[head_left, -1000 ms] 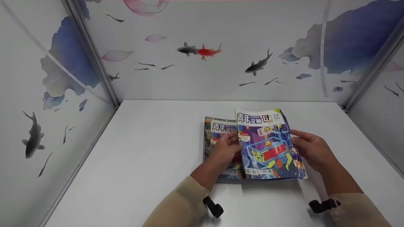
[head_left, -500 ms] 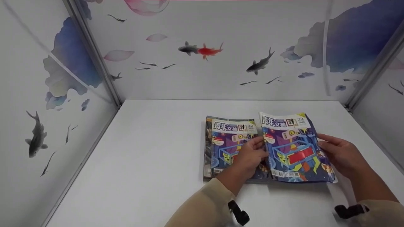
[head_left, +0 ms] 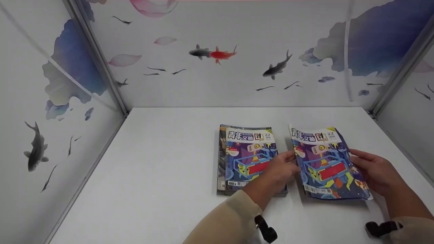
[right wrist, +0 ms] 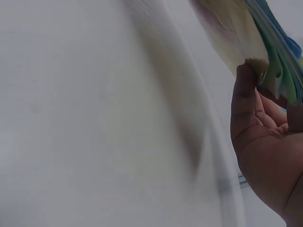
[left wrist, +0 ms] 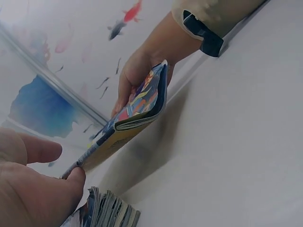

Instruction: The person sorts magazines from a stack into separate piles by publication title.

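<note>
A magazine (head_left: 327, 169) with a blue and purple cover is tilted above the white table at the right, its shadow below. My right hand (head_left: 383, 173) grips its right edge; in the right wrist view, the fingers (right wrist: 245, 90) pinch the page edges. At the spine, my left hand (head_left: 276, 173) holds the left edge, with the thumb and fingers close around it. In the left wrist view, one fingertip (left wrist: 75, 179) overlaps the spine. A stack of magazines (head_left: 249, 149) lies to the left, its top cover matching the held one; my left forearm partly hides it.
White panels printed with fish and petals enclose the table (head_left: 162, 162) at the back and sides. Metal posts (head_left: 98, 57) stand at the back corners. Black straps with clips (head_left: 266, 230) hang at both sleeves.
Both hands have carried the magazine right and slightly nearer, off the stack and beside it. The stack's top cover, partly covered before, now shows more fully.
</note>
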The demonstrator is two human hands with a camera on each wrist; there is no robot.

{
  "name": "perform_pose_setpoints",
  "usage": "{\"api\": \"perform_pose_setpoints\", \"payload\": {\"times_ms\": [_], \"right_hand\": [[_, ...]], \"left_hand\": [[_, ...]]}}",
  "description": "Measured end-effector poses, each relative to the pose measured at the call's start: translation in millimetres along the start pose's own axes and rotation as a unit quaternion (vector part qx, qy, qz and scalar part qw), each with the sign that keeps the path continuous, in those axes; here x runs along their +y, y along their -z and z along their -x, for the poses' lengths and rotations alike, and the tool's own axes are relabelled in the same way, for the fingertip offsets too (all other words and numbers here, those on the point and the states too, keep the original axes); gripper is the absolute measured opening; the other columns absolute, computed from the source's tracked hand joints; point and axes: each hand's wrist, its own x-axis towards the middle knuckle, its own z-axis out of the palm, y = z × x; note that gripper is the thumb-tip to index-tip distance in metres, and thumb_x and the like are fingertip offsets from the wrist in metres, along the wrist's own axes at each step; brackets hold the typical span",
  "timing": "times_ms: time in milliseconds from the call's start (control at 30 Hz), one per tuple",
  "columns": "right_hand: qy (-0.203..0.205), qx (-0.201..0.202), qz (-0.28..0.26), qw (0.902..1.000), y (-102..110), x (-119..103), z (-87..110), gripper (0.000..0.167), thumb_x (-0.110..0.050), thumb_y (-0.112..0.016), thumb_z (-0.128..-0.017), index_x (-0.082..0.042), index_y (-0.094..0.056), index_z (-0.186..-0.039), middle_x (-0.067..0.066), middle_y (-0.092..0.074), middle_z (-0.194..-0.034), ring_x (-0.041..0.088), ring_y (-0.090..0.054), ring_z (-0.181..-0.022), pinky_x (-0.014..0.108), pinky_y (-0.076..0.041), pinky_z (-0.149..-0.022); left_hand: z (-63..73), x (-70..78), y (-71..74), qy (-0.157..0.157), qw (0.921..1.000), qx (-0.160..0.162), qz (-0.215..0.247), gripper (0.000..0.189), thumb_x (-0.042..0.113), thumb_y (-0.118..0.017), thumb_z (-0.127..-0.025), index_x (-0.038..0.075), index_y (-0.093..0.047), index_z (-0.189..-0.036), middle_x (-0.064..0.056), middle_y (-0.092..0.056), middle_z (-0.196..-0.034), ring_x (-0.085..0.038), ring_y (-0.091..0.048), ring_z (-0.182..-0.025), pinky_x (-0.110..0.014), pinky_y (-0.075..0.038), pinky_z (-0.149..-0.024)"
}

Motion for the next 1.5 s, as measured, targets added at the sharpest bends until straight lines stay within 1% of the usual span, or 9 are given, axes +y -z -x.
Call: {"api": "perform_pose_setpoints", "payload": {"times_ms": [233,367,567,767,900,1000,1200,1400,1500], "right_hand": [[-0.027,0.006,0.048,0.9984,2.8,2.9,-4.6,0.066,-0.05,-0.068,-0.103,-0.028,-0.048,-0.162,-0.022,-0.078,-0.102,0.011,-0.08,-0.099,0.034,-0.066,-0.09],[-0.029,0.019,0.089,0.9955,5.0,4.2,-5.0,0.078,-0.053,-0.068,-0.102,-0.016,-0.042,-0.165,-0.026,-0.074,-0.099,0.004,-0.078,-0.097,0.029,-0.065,-0.09],[-0.021,0.049,0.151,0.9872,8.7,5.1,-0.7,0.083,-0.05,-0.065,-0.105,-0.004,-0.033,-0.166,-0.032,-0.065,-0.096,-0.007,-0.073,-0.092,0.023,-0.064,-0.09],[-0.003,0.048,0.113,0.9925,10.9,4.3,4.9,0.078,-0.04,-0.062,-0.109,0.0,-0.029,-0.167,-0.03,-0.074,-0.097,-0.006,-0.076,-0.094,0.022,-0.063,-0.09],[0.016,0.049,0.088,0.9948,6.6,0.1,7.0,0.081,-0.041,-0.069,-0.104,-0.002,-0.033,-0.166,-0.028,-0.076,-0.099,-0.003,-0.077,-0.097,0.021,-0.063,-0.09],[0.026,0.046,0.086,0.9949,-1.7,-5.3,8.9,0.077,-0.041,-0.071,-0.103,-0.006,-0.04,-0.164,-0.027,-0.077,-0.101,-0.001,-0.078,-0.099,0.022,-0.063,-0.092],[0.045,0.033,0.122,0.991,-35.3,-14.2,10.4,0.078,-0.045,-0.07,-0.103,-0.006,-0.041,-0.164,-0.024,-0.075,-0.107,0.004,-0.078,-0.106,0.022,-0.062,-0.094],[0.059,0.026,0.177,0.9821,-72.8,-23.3,8.5,0.086,-0.058,-0.07,-0.099,-0.011,-0.041,-0.165,-0.011,-0.072,-0.128,0.003,-0.075,-0.109,0.021,-0.061,-0.096],[0.08,0.021,0.182,0.9799,-91.9,-27.4,7.9,0.085,-0.059,-0.069,-0.099,-0.013,-0.042,-0.165,0.003,-0.068,-0.141,0.009,-0.075,-0.115,0.022,-0.06,-0.099]], "left_hand": [[0.0,-3.6,3.2,0.009,0.9994,-0.034,0.007,0.069,-0.016,-0.069,-0.09,0.014,-0.059,-0.151,-0.002,-0.065,-0.152,-0.029,-0.059,-0.145,-0.053,-0.047,-0.123],[0.0,-4.1,5.7,0.012,0.9985,-0.053,-0.007,0.073,-0.015,-0.07,-0.09,0.016,-0.056,-0.154,0.0,-0.062,-0.156,-0.028,-0.055,-0.149,-0.053,-0.044,-0.125],[0.6,-3.5,7.0,0.012,0.9983,-0.053,-0.022,0.078,-0.013,-0.073,-0.089,0.02,-0.053,-0.158,0.001,-0.06,-0.158,-0.028,-0.052,-0.152,-0.053,-0.043,-0.126],[3.5,-2.5,10.6,0.004,0.9991,-0.043,-0.004,0.08,-0.012,-0.073,-0.089,0.019,-0.05,-0.159,-0.001,-0.057,-0.161,-0.029,-0.05,-0.154,-0.052,-0.042,-0.127],[6.2,-2.7,16.6,-0.014,0.9989,-0.044,0.007,0.077,-0.008,-0.074,-0.09,0.016,-0.05,-0.159,-0.003,-0.057,-0.162,-0.031,-0.049,-0.155,-0.05,-0.042,-0.127],[7.6,-2.0,23.2,-0.03,0.998,-0.054,0.011,0.076,-0.006,-0.074,-0.092,0.016,-0.048,-0.16,-0.004,-0.056,-0.162,-0.031,-0.049,-0.155,-0.05,-0.041,-0.127],[13.3,4.7,38.0,-0.045,0.9961,-0.075,0.013,0.073,0.0,-0.074,-0.095,0.018,-0.047,-0.161,-0.005,-0.055,-0.162,-0.029,-0.051,-0.154,-0.049,-0.044,-0.126],[20.9,13.0,58.2,-0.056,0.9954,-0.077,0.007,0.071,0.011,-0.074,-0.099,0.017,-0.044,-0.163,-0.003,-0.056,-0.162,-0.027,-0.052,-0.153,-0.048,-0.043,-0.126],[24.6,17.4,69.7,-0.06,0.9949,-0.08,0.003,0.072,0.014,-0.074,-0.1,0.015,-0.042,-0.164,-0.003,-0.055,-0.162,-0.027,-0.051,-0.153,-0.054,-0.04,-0.128]]}}
